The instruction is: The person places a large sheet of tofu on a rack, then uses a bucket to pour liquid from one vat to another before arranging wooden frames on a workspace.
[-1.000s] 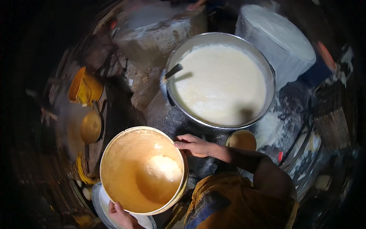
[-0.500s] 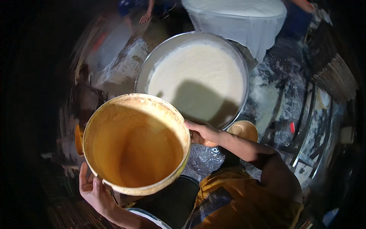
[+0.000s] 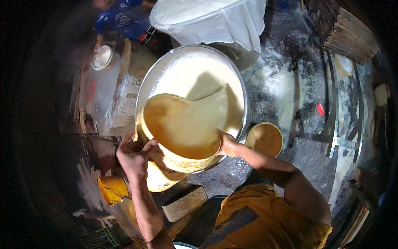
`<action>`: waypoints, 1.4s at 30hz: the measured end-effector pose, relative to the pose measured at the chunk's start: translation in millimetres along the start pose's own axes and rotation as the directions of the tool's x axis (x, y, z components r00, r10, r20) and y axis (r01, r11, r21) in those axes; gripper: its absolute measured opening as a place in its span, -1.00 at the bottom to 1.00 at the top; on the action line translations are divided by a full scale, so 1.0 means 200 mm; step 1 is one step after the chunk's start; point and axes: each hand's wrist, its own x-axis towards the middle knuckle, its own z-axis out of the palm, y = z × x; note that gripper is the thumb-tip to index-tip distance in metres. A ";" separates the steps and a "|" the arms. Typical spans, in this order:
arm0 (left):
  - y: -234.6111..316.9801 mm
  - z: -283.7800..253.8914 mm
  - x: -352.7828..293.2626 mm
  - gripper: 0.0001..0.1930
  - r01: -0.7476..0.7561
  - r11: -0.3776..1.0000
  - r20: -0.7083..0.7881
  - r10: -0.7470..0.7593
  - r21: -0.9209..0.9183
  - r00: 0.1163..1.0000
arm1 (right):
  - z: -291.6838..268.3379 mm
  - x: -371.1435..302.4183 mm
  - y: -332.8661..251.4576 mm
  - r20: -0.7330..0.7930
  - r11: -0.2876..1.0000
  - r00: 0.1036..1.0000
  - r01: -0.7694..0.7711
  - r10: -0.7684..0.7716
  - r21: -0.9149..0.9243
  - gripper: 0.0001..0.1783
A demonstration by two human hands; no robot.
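Note:
Both my hands hold a yellowish bucket, tilted forward over a big round metal vat. Cream-coloured liquid streams over the bucket's far right lip into the pale liquid in the vat. My left hand is closed on the bucket's left near side. At the right rim, my right hand grips with its thumb near the lip; its other fingers are partly hidden. A round orange-brown bowl sits on the floor to the right of the vat.
Beyond the vat stands a vessel draped in white cloth. A person in blue is at the far left, one hand near a white tub. A yellow pail and wooden block lie nearer me. A wooden crate is far right.
The bucket has moved forward and right, from in front of the vat to over it, and has tipped so its liquid pours out. Both hands moved with it, and my view shifted.

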 end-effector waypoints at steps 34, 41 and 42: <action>0.37 -0.41 -0.09 -0.58 0.074 0.879 0.015 -0.092 0.471 0.996 | 0.66 -0.08 0.41 0.359 0.975 0.930 -0.141 0.071 0.174 -0.33; -0.38 -1.25 -0.90 -0.56 0.616 0.761 -0.491 -0.465 0.204 0.737 | 0.83 -0.17 0.31 0.313 0.356 0.950 0.296 -0.013 -0.886 -0.25; -0.60 -1.32 -1.03 -0.64 0.641 0.758 -0.419 -0.547 0.120 0.725 | 0.73 -0.10 0.35 0.377 0.160 0.906 0.408 -0.192 -0.899 -0.33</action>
